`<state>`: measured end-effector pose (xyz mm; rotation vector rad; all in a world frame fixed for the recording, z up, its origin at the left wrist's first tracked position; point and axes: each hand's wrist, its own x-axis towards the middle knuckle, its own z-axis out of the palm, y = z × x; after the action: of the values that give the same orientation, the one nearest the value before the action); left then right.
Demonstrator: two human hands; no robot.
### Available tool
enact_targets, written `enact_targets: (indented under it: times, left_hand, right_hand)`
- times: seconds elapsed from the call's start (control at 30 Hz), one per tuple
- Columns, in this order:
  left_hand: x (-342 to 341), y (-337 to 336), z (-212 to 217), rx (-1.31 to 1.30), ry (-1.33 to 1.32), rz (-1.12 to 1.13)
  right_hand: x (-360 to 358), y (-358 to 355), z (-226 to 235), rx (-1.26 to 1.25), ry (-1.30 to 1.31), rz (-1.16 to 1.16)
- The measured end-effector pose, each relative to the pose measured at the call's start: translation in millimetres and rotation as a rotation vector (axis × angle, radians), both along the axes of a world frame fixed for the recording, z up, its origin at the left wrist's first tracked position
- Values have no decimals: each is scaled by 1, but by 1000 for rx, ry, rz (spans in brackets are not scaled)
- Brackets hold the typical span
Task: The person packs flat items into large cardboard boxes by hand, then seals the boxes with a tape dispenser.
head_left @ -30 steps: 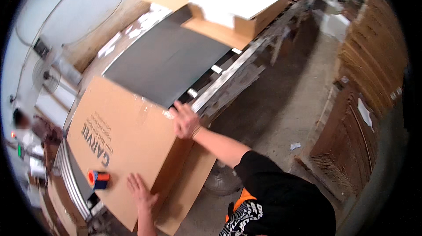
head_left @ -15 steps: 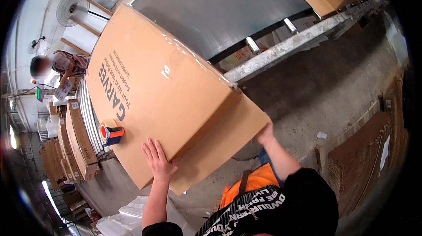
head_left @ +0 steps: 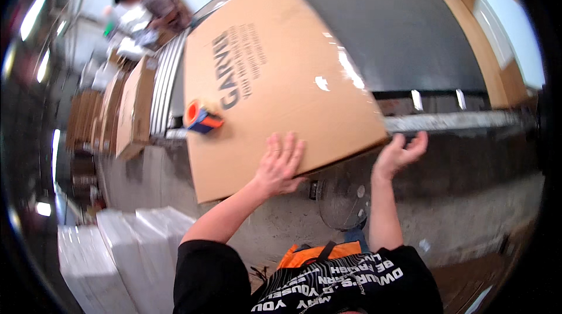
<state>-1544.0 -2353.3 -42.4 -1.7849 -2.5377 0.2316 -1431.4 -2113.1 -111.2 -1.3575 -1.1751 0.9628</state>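
Observation:
A large brown cardboard box (head_left: 281, 74) lies across the line, its near end jutting out toward me. My left hand (head_left: 281, 163) rests on its top by the near edge, fingers stretched out. Just beyond the box's right near corner is my right hand (head_left: 398, 155), its fingers apart and nothing in them; whether it touches the corner I cannot tell. On the left part of the box top sits an orange and blue tape dispenser (head_left: 203, 119). The near end face of the box is mostly hidden below its top edge.
Behind the box runs a dark conveyor belt (head_left: 386, 27) with a pale metal rail (head_left: 451, 122). An open carton (head_left: 486, 45) stands at the right. Metal rollers (head_left: 167, 83) and upright cartons (head_left: 137, 106) are at the left, white wrapped blocks (head_left: 126, 249) near left. A person (head_left: 164, 12) works far left.
My right hand has let go of the flap at the near end, and that flap no longer shows. The left hand stays on the box top. The whole view has turned.

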Motion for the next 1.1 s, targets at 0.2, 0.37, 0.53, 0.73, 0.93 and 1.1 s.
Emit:
enact_targets:
  times: [0.2, 0.37, 0.53, 0.73, 0.93, 1.1]
  left_hand:
    - [-14, -12, -27, -86, -221, 38]
    - [1, 3, -39, 359, 103, -21]
    - [-3, -9, -53, 715, -32, -43]
    - [-7, 3, -14, 204, -277, -94]
    - [-3, 4, -13, 161, -188, -137]
    - [-2, 4, -31, 150, -123, -133]
  right_hand:
    - [-121, -140, 114, 175, 227, 1147]
    - [-242, -268, 138, 1373, -535, 1193]
    - [-291, -279, 116, 1203, -956, 1682]
    - [-149, -104, 121, 1316, -788, 1499]
    - [-66, -101, 143, 289, -546, 444]
    - [-139, -97, 112, -468, -706, 459]
